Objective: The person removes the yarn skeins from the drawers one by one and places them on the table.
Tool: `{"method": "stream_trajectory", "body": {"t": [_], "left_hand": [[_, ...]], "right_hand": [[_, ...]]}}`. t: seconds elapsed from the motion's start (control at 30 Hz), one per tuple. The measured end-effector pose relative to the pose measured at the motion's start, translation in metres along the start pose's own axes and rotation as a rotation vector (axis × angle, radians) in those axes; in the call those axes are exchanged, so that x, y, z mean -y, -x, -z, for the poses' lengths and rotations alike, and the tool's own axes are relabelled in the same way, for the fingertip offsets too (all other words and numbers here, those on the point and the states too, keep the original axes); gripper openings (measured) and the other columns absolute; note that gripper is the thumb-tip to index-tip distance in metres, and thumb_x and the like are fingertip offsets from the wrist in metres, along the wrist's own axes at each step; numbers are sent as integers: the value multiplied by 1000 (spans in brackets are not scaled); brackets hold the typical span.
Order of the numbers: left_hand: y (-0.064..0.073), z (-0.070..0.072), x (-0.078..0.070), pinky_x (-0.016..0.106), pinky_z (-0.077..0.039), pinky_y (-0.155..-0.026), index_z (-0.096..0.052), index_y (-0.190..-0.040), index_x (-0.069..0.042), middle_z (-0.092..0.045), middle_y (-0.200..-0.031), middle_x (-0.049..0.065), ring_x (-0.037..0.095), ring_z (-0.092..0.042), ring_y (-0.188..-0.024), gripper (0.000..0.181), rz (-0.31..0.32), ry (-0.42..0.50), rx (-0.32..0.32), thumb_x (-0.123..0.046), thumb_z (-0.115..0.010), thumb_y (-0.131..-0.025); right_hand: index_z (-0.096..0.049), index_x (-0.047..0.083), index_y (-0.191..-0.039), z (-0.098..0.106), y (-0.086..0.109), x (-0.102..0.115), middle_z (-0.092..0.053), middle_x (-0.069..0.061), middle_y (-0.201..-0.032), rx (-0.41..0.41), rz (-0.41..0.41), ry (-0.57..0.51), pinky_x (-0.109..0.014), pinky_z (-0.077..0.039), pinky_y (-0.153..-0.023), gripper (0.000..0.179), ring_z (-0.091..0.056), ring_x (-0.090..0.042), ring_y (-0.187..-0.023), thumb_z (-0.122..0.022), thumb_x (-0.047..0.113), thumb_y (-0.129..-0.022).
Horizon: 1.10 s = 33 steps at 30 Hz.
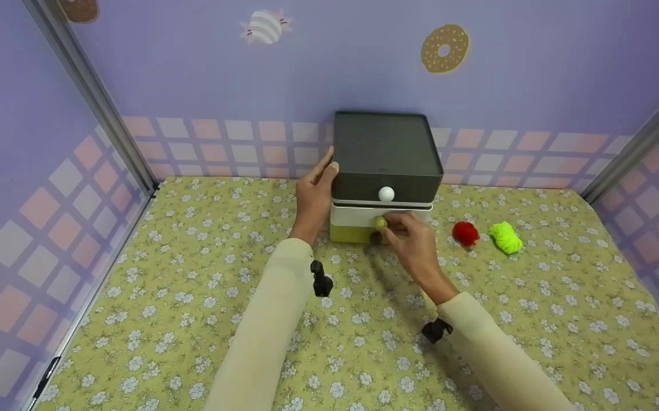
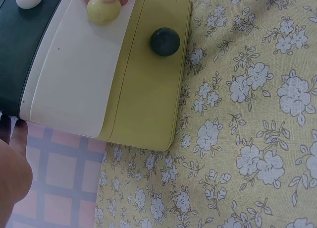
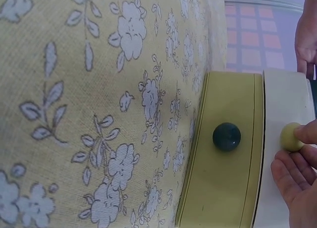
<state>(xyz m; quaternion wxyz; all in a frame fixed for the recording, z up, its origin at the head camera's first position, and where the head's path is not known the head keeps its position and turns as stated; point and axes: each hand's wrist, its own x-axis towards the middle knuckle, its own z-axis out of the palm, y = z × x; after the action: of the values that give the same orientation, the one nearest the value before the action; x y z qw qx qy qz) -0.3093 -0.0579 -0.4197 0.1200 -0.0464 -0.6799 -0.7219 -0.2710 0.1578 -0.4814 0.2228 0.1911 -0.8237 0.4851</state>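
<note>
drawer box (image 1: pixel 386 142), smooth, perhaps plastic; right hand (image 1: pixel 415 242) pinches round yellow knob (image 2: pixel 103 12); left hand (image 1: pixel 313 194) touches side, fingers straight.

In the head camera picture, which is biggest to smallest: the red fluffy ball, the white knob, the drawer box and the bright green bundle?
1. Drawer box
2. Bright green bundle
3. Red fluffy ball, only slightly smaller
4. White knob

drawer box (image 2: pixel 69 69): smooth plastic | dark knob (image 3: pixel 227 137): glossy | tablecloth (image 1: pixel 164 319): matt cloth
</note>
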Motion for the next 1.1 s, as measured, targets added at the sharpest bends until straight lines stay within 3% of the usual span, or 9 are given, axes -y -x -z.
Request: {"method": "stream_trajectory", "body": {"t": [0.23, 0.47, 0.87, 1.1], "left_hand": [[-1, 0, 0, 33, -34, -122, -52, -160, -27, -41, -167, -6, 11, -35, -153, 50, -7, 14, 0, -41, -57, -112], [0, 0, 0, 32, -34, -121, -53, -160, -27, -43, -163, -14, 11, -36, -153, 49, 5, 16, -6, -40, -57, -112], [0, -1, -1, 34, -34, -121, -53, -159, -29, -41, -167, -5, 12, -36, -153, 48, -1, 21, -2, -40, -57, -112], [-1, -1, 0, 33, -35, -121, -54, -158, -30, -42, -167, -5, 11, -36, -153, 46, 1, 25, -1, -37, -56, -113]], "right_hand": [[-79, -3, -113, -1, -2, 0, -71, -15, -107, -1, -10, -2, -38, -62, -84, 18, -75, -29, -96, -80, 0, -95], [-78, -3, -114, -3, -5, -1, -71, -14, -108, -9, -35, -2, -39, -62, -84, 19, -75, -28, -97, -80, 1, -95], [-78, -3, -114, -4, -6, -4, -71, -14, -109, -11, -22, -4, -40, -61, -86, 19, -74, -29, -99, -79, 1, -96], [-77, -4, -116, -4, -4, -3, -71, -14, -107, -20, -4, -9, -37, -62, -85, 19, -74, -27, -95, -77, 0, -97]]}}
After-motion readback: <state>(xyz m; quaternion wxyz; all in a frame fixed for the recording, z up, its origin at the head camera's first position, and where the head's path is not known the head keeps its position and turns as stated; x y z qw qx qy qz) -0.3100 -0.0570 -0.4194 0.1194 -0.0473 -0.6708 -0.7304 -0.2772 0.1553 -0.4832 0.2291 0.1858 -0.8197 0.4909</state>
